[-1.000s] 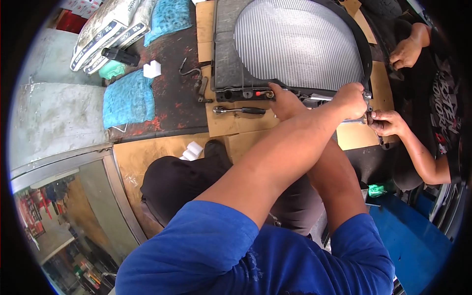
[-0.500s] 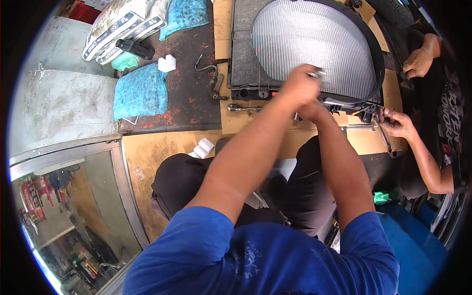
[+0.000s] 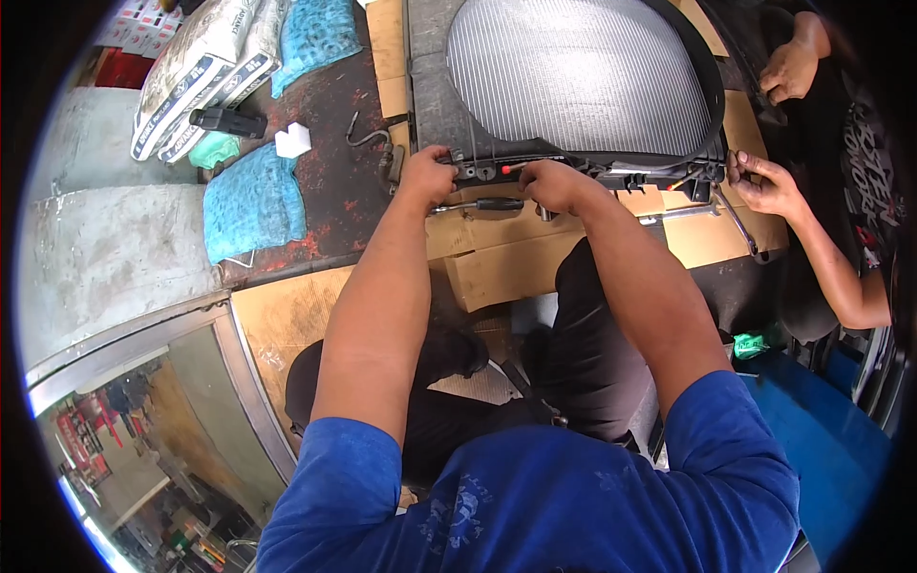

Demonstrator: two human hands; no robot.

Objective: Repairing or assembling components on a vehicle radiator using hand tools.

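A radiator with a black round fan shroud (image 3: pixel 712 86) and a silver finned core (image 3: pixel 573 76) lies flat on cardboard. My left hand (image 3: pixel 427 179) is closed at its near left corner, thumb and fingers bent around the edge. Farther right along the same edge, my right hand (image 3: pixel 559 186) has its fingers curled over the rim beside a small red-tipped part (image 3: pixel 507 169); its fingertips are partly hidden. Between my hands a ratchet (image 3: pixel 499 204) with a black handle lies on the cardboard. A short metal socket (image 3: pixel 546 214) shows just below my right hand.
A co-worker's hand (image 3: pixel 764 183) touches the radiator's near right corner; their other hand (image 3: pixel 791 72) rests farther back. Wrenches (image 3: pixel 740 224) lie near it. On the left are a bent hose (image 3: pixel 368 138), blue bags (image 3: pixel 253 202), white foam (image 3: pixel 293 140) and stacked sacks (image 3: pixel 205 76).
My hands were together over the core, blurred around a shiny metal piece. They have parted and come down to the near edge, left hand leftward. The view has shifted slightly.
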